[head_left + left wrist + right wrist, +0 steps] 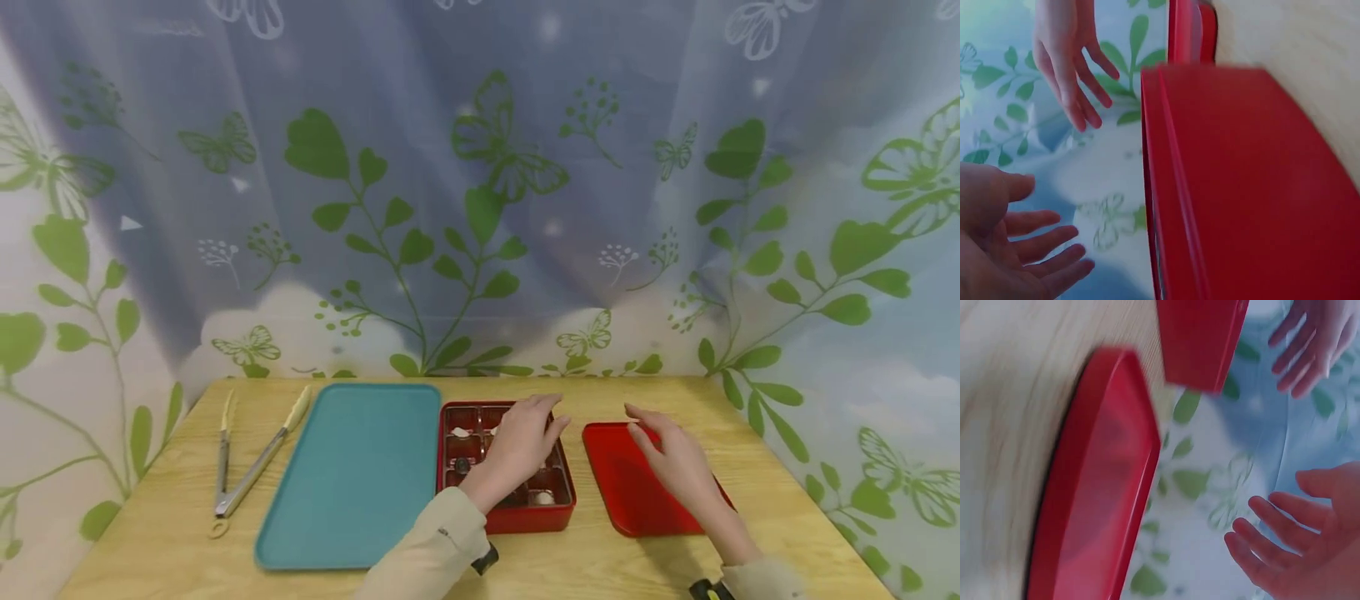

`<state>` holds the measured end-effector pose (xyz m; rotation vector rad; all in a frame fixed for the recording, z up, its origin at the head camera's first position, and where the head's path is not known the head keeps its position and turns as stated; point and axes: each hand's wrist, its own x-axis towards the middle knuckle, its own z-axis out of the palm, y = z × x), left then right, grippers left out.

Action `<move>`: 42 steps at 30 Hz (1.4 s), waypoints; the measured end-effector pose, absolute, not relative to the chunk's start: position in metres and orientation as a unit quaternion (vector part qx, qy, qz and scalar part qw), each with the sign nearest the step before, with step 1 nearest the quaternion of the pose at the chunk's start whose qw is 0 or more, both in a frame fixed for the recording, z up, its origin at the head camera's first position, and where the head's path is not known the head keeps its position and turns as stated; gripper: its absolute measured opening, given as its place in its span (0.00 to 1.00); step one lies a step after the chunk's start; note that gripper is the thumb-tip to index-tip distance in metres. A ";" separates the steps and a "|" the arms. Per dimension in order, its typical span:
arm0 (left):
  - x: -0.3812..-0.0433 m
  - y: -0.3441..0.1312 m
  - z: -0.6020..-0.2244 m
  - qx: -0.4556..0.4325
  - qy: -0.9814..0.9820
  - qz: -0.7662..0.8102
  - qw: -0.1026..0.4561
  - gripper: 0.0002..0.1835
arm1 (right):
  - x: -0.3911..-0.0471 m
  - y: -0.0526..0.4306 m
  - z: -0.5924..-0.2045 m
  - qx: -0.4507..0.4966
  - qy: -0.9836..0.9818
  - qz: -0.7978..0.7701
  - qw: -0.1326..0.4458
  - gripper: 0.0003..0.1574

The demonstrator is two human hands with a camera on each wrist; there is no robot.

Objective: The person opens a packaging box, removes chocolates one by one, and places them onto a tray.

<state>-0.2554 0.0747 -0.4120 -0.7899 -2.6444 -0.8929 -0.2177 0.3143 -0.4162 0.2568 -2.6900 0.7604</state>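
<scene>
Head view: Left hand [520,440] hovers over a red box [528,522] by the surface's [592,562] back edge, right hand [677,467] over a red tray [637,500] nearer its right edge (fingers [1047,242] extended on both).

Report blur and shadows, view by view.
Head: a faint shadow on the table beside the right forearm; left wrist: the upper end of the red box looks blurred; right wrist: the red tray's upper end looks soft.
</scene>
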 end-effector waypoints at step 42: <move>-0.266 -0.265 -0.461 0.139 -0.965 -0.212 0.069 0.57 | -0.216 0.239 -0.452 0.207 -0.969 0.135 0.020 0.47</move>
